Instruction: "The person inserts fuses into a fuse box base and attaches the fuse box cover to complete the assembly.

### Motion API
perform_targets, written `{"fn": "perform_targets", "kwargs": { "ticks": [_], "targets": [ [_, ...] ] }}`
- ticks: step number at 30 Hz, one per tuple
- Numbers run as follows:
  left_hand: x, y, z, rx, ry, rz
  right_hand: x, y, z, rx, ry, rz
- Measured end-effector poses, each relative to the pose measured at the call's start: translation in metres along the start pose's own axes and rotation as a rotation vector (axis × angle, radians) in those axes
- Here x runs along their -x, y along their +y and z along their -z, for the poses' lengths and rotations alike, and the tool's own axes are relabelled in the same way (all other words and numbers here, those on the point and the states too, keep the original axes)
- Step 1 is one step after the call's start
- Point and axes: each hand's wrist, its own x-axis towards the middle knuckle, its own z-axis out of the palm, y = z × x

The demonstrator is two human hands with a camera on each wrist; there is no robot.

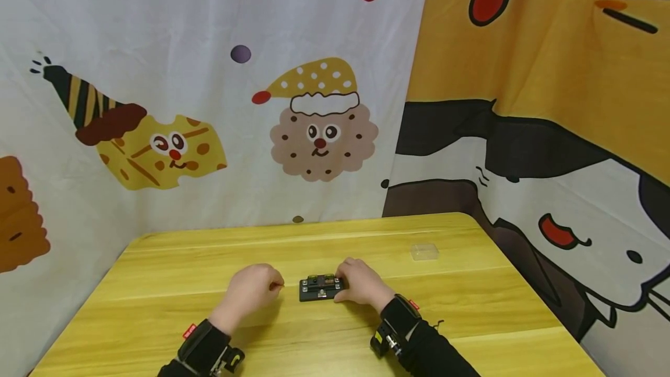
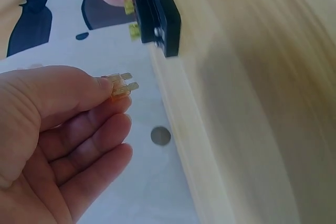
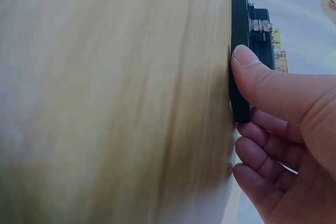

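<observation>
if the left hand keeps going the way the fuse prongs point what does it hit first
Most likely the black fuse block that the right hand steadies; the left hand pinches a fuse aimed at it, with bare table between.

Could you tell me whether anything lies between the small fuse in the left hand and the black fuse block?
Nothing visible does. The left hand pinches the fuse just left of the fuse block; only bare table lies between. The right hand steadies the block's far side.

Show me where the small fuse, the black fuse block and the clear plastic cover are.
small fuse (image 2: 119, 87), left wrist view, amber body.
black fuse block (image 1: 318, 288), head view, top face.
clear plastic cover (image 1: 424, 252), head view, its middle.
</observation>
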Motion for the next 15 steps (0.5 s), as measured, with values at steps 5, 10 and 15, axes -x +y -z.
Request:
{"fn": "perform_targets", "kwargs": {
  "ticks": [5,10,15],
  "targets": [
    [-0.009,0.009,-0.007,0.016,0.030,-0.036,0.000,0.000,0.000,-0.012,-0.001,-0.017],
    [-0.019,0.018,-0.012,0.016,0.048,-0.056,-0.001,0.001,-0.001,-0.009,-0.001,-0.018],
    [-0.027,0.026,-0.016,0.014,0.035,-0.070,-0.001,0.001,-0.001,-0.007,-0.001,-0.014]
  ]
}}
